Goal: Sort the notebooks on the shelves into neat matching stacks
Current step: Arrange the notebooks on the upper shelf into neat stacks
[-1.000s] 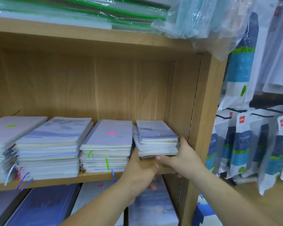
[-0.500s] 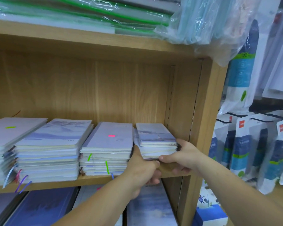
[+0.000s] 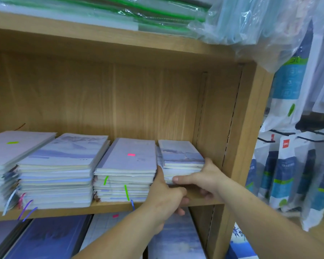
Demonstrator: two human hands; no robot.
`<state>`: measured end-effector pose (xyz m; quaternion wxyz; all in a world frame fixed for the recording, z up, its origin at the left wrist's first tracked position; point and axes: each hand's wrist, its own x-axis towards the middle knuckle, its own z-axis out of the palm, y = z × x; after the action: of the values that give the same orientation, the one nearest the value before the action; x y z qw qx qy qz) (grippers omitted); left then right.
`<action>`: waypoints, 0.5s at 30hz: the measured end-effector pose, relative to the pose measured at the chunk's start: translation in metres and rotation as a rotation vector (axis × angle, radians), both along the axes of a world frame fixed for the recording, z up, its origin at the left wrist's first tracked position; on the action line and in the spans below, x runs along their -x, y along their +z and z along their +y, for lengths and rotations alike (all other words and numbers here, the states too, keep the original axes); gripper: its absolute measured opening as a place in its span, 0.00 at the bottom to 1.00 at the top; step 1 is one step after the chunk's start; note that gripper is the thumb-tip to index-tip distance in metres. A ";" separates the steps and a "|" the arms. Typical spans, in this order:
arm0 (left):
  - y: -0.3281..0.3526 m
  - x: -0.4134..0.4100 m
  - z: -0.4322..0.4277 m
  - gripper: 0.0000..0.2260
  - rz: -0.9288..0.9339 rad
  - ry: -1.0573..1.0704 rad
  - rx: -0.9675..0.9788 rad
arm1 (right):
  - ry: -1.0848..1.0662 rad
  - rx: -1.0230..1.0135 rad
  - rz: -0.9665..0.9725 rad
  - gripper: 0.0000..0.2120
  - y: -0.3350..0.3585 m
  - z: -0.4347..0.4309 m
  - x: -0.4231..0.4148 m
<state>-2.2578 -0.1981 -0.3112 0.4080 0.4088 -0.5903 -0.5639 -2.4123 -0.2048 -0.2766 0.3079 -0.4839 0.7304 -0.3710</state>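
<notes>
Left-hand grip [image 3: 165,191] and right-hand grip [image 3: 206,177] clasping notebook stack [image 3: 181,157], taller stack [image 3: 127,163] crowding left (side panel [image 3: 213,118] right)

free: above small stack [image 3: 181,156] | blocked: side panel [image 3: 213,118] right, taller stack [image 3: 127,176] left

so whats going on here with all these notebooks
A person is tidying notebooks on a wooden shelf. Both hands hold the small stack at the shelf's right end: the left hand has its thumb against the stack's left side, and the right hand grips its right front corner. Three taller stacks sit beside it to the left.
</notes>
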 end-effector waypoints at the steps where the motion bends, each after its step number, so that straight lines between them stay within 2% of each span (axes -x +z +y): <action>1: 0.001 -0.002 0.001 0.29 -0.012 -0.014 -0.002 | -0.033 0.068 -0.062 0.48 -0.001 0.001 0.001; 4: 0.005 -0.008 0.008 0.30 -0.048 -0.055 -0.011 | -0.004 0.095 -0.234 0.40 0.004 0.015 0.001; 7: 0.009 -0.014 0.018 0.27 -0.040 -0.055 0.004 | -0.003 0.157 -0.332 0.43 0.001 0.029 -0.004; 15: 0.007 -0.025 0.061 0.29 0.038 -0.086 0.017 | -0.083 0.295 -0.401 0.38 -0.013 0.069 -0.020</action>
<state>-2.2330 -0.1373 -0.3044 0.3981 0.3686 -0.6042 -0.5836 -2.3924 -0.1354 -0.2900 0.3573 -0.4099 0.6120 -0.5743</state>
